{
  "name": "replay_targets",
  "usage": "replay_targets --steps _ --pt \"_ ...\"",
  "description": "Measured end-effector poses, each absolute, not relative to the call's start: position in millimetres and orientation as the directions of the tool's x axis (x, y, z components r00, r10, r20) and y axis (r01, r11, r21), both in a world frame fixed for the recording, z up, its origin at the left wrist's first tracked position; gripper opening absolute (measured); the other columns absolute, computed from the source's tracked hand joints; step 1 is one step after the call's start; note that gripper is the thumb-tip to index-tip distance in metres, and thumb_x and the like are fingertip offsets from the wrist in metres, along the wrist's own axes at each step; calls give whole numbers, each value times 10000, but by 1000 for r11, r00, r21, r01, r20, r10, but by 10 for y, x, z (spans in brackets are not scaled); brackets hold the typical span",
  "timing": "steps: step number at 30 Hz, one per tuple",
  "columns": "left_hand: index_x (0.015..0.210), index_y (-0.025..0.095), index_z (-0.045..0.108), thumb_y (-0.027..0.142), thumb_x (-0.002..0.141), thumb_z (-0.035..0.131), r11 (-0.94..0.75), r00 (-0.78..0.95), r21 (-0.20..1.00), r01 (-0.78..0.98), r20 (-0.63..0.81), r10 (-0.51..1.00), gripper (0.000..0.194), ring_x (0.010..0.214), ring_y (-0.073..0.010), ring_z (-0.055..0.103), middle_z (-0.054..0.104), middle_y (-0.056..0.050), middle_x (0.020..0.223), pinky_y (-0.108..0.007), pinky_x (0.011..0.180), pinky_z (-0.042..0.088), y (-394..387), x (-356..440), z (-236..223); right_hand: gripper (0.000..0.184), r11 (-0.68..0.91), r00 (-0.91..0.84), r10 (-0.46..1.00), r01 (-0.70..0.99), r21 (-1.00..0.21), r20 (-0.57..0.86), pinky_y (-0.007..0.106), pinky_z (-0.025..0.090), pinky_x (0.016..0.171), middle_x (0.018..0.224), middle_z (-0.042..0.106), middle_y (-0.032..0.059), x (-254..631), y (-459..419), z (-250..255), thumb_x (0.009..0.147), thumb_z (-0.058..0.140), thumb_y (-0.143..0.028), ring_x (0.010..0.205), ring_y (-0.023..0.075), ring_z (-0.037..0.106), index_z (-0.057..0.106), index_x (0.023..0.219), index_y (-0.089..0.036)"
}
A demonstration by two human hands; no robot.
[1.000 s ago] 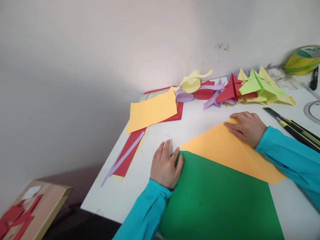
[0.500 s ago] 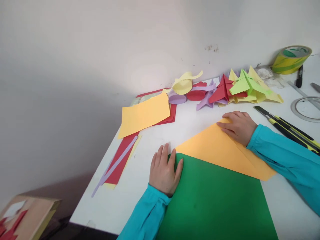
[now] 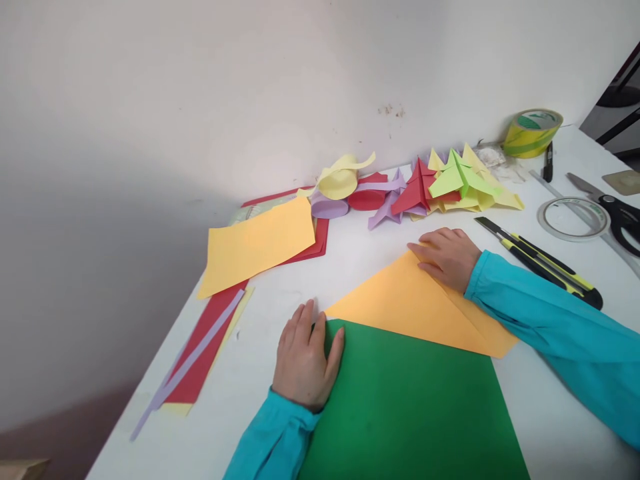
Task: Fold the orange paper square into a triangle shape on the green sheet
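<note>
My left hand (image 3: pixel 305 357) lies flat, fingers stretched out, on the far left corner of a large green paper sheet (image 3: pixel 415 407) on the white table (image 3: pixel 350 257). My right hand (image 3: pixel 445 257) presses down with fingers together and flat on the far corner of an orange sheet folded into a triangle (image 3: pixel 415 303). The orange triangle lies partly under the green sheet's far edge. Both arms wear turquoise sleeves.
A loose orange sheet (image 3: pixel 257 243) lies over red sheets (image 3: pixel 305 250) at the left. Red paper with a purple strip (image 3: pixel 195 360) lies near the left edge. Folded paper shapes (image 3: pixel 425 187) line the wall. Utility knives (image 3: pixel 540 263), tape rolls (image 3: pixel 533 133), a tape ring (image 3: pixel 570 219) and scissors (image 3: pixel 617 213) lie to the right.
The view has swung right and up; more of the table's right side with scissors shows. Both hands keep their places on the papers.
</note>
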State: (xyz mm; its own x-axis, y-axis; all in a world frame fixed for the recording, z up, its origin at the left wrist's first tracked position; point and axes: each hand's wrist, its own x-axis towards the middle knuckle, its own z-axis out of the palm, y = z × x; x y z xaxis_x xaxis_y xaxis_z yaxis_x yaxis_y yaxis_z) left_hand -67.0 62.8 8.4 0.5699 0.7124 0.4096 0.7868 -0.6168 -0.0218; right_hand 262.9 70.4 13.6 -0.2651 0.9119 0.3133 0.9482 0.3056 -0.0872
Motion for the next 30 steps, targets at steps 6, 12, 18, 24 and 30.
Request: replay_targets --steps 6,12,18,24,30 --pt "1159 73 567 333 918 422 -607 571 -51 793 408 713 383 1293 -396 382 449 -248 1360 -586 990 397 618 -658 82 301 293 -244 909 951 -101 338 389 280 797 1183 587 90 2619 701 100 929 431 -378 1038 259 452 671 1108 -345" --pt "1105 47 571 341 921 421 -621 608 -130 773 429 668 378 1262 -403 416 475 -279 1310 -574 959 429 626 -665 90 299 288 -236 910 951 -111 340 391 281 802 1184 588 85 2611 703 92 922 444 -379 1041 257 452 674 1109 -334" --pt "1166 68 536 338 917 433 -628 609 -116 769 432 666 381 1284 -403 387 449 -266 1338 -583 972 412 621 -660 85 299 284 -235 918 952 -116 319 391 277 801 1195 583 81 2605 704 118 924 446 -380 1049 260 453 667 1121 -340" --pt "1178 43 523 369 904 464 -658 635 -107 745 413 653 430 1282 -416 380 422 -294 1346 -592 965 405 581 -634 98 300 292 -243 915 950 -112 323 390 274 799 1189 583 84 2614 708 111 930 432 -383 1039 260 458 670 1110 -348" --pt "1156 80 557 369 900 476 -643 644 -145 752 366 672 394 1305 -395 366 415 -261 1375 -588 1004 364 464 -563 165 293 299 -249 890 951 -76 381 381 276 773 1159 598 76 2630 717 55 927 433 -397 1008 259 474 680 1082 -364"
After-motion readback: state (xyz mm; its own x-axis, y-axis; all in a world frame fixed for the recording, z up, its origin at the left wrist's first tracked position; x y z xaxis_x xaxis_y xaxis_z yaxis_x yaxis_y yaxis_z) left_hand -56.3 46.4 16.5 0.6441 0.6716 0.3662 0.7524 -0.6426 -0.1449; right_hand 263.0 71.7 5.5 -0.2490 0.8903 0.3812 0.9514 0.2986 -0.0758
